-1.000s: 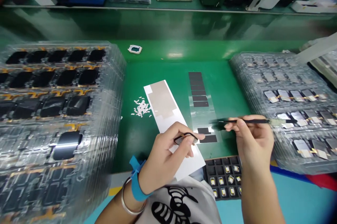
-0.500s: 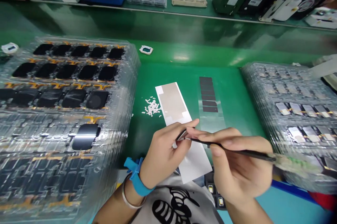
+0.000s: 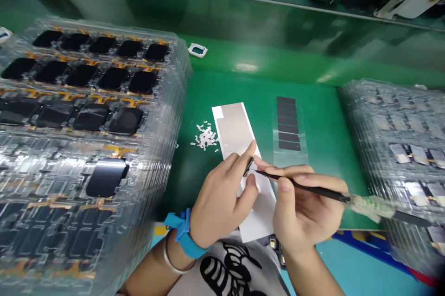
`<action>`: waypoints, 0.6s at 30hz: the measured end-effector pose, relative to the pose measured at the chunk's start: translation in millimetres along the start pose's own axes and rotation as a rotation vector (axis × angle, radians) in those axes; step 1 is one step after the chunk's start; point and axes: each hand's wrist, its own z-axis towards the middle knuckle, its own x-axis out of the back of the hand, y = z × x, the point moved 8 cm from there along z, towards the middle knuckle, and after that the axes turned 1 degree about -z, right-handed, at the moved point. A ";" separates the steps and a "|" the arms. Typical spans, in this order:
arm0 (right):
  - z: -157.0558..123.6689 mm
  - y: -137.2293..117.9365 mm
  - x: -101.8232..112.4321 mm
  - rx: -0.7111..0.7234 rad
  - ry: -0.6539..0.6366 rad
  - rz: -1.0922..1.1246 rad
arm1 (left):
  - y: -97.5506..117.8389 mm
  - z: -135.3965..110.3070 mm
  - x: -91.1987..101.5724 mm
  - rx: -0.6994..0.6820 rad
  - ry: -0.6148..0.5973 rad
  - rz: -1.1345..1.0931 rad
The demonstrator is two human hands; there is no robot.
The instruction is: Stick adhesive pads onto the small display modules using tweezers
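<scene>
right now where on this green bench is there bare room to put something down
Bare green mat lies between the strip of black rectangular pads and the right stack of clear plastic trays, and beyond the white backing sheet. Crowded at the near edge: left hand pinches a small dark part, right hand holds black tweezers.

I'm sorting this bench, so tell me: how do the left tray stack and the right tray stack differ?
The left tray stack holds black parts, the right tray stack pale grey ones. The left stack's parts are larger than the right stack's. Both stacks are clear plastic on the green bench.
</scene>
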 end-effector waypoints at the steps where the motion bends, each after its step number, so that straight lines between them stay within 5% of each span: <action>1: 0.0 0.5 0.1 -0.004 0.002 -0.010 | -0.1 -0.4 0.0 0.002 -0.006 -0.004; 18: 1.1 1.1 -0.1 0.003 0.029 0.002 | -2.4 -4.3 -2.1 -0.002 -0.047 -0.097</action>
